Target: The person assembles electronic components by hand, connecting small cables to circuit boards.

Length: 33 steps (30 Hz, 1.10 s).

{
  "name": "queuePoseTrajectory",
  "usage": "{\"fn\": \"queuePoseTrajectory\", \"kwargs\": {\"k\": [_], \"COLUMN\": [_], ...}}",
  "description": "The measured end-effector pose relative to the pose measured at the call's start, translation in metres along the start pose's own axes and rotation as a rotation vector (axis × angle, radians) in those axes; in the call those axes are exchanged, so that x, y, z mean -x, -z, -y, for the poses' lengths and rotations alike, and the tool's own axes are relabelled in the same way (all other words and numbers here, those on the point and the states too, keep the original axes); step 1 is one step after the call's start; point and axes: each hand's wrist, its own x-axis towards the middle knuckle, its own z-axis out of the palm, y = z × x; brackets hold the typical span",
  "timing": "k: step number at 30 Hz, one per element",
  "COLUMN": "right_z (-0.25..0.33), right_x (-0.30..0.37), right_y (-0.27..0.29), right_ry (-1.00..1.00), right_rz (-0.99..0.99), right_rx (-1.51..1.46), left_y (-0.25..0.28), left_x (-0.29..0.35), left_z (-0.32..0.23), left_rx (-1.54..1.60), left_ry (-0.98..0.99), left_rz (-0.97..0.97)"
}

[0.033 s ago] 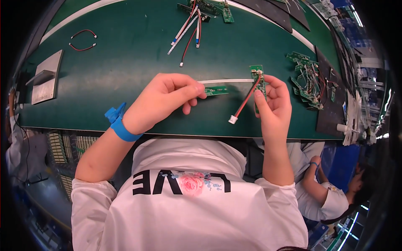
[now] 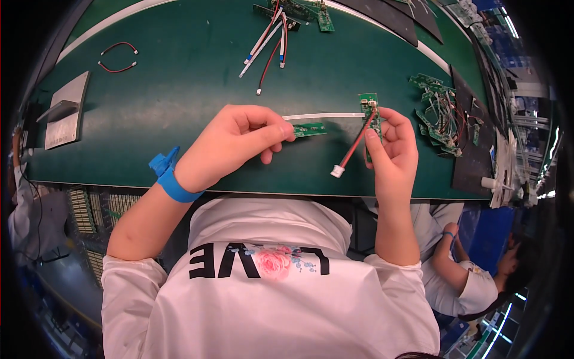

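Note:
My left hand [image 2: 248, 134], with a blue strap [image 2: 173, 179] on its wrist, is closed in a pinch on a small green circuit board [image 2: 310, 129]. From these fingers a white flat ribbon cable [image 2: 326, 115] runs across to a second, upright green circuit board [image 2: 369, 103]. My right hand [image 2: 391, 143] grips that board between thumb and fingers. A red-and-black wire lead [image 2: 357, 145] hangs from it, ending in a white plug [image 2: 338, 172] that dangles free. My left fingers hide the near end of the ribbon cable.
Circuit boards with wires [image 2: 442, 116] are heaped at the right. More boards [image 2: 293, 12] with trailing cables lie at the back. Two short wire leads [image 2: 118, 67] and a metal plate with an upright fin [image 2: 67, 113] are at the left. Another person [image 2: 466, 281] sits at the right.
The board in my right hand has shifted slightly right, and its dangling plug has swung a little to the right. My left hand has stayed almost still.

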Motion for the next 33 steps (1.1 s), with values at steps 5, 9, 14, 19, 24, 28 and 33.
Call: {"fn": "queuePoseTrajectory", "kwargs": {"k": [5,9,14,19,24,28,33], "right_z": [0.000,0.006,-0.002,-0.010,-0.016,-0.016,0.016], "right_x": [0.001,0.002,0.005,0.008,0.007,-0.004,-0.041], "right_y": [0.007,0.009,0.012,0.010,0.013,0.036,0.033], "right_ry": [-0.018,-0.014,-0.029,-0.027,-0.073,0.008,0.170], "right_rz": [-0.029,-0.090,-0.055,-0.044,-0.026,0.139,0.259], "right_rx": [-0.039,-0.012,-0.039,-0.020,-0.015,0.396,0.252], "left_y": [-0.002,-0.001,-0.003,-0.007,-0.003,0.000,-0.006], "left_x": [-0.001,-0.001,-0.007,-0.010,-0.015,-0.023,-0.046], "left_z": [-0.009,-0.006,-0.001,-0.004,-0.004,-0.014,-0.034], "left_rx": [-0.091,-0.087,-0.005,0.135,0.012,-0.010,-0.202], "left_ry": [0.045,0.014,-0.045,-0.038,0.001,0.022,-0.023], "left_rz": [0.012,0.018,0.037,0.011,-0.006,-0.010,0.087]}}
